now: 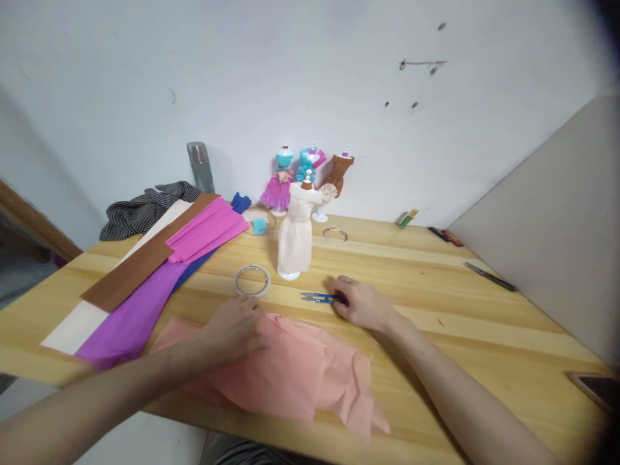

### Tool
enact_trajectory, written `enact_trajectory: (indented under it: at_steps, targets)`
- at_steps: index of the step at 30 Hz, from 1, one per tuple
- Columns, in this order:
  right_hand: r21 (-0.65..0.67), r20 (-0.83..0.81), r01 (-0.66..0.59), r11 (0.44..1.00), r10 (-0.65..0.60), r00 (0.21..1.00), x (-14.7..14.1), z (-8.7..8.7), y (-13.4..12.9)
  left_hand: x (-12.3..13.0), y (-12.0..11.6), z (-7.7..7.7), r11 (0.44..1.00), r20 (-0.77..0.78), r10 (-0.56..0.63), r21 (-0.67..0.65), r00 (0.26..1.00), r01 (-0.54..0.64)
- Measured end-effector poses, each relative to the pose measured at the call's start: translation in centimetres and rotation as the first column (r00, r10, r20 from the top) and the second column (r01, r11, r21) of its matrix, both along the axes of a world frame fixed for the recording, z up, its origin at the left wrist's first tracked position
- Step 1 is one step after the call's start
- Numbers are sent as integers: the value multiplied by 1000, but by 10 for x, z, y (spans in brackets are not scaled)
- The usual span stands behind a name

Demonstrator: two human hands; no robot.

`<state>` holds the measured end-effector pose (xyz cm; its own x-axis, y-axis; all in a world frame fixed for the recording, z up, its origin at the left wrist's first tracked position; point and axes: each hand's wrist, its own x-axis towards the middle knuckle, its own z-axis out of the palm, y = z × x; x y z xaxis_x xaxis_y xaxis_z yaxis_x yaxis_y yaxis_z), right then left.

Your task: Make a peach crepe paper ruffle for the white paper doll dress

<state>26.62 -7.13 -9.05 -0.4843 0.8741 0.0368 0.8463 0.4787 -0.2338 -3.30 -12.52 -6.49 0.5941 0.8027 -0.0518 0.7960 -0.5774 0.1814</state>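
A wrinkled sheet of salmon-pink crepe paper [285,371] lies along the near edge of the table. On its upper left part rests my left hand [238,330], fingers bent together at the paper's edge. To the right, my right hand [361,302] is closed round blue thread snips [317,298], their blades pointing left just above or on the wood. Between and beyond both hands stands a small mannequin in a cream paper dress [296,239]. A roll of tape [252,281] lies flat just past my left hand.
Strips of brown, magenta, purple, white and blue crepe paper [150,271] are piled at left, beside a striped cloth [145,210] and a bottle [200,166]. Several dressed mannequins [278,190] stand at the wall. A bracelet-like ring [335,234], glue stick [408,218] and scissors-like tool [490,276] lie rightward.
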Motion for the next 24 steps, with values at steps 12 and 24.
enact_trajectory:
  at_steps: [12, 24]
  targets:
    - [30, 289, 401, 915, -392, 873, 35, 9, 4, 5, 12, -1, 992, -91, 80, -85, 993, -88]
    - [-84, -522, 46, 995, -83, 849, -34, -8, 40, 30, 5, -2, 996, -105, -54, -77, 993, 46]
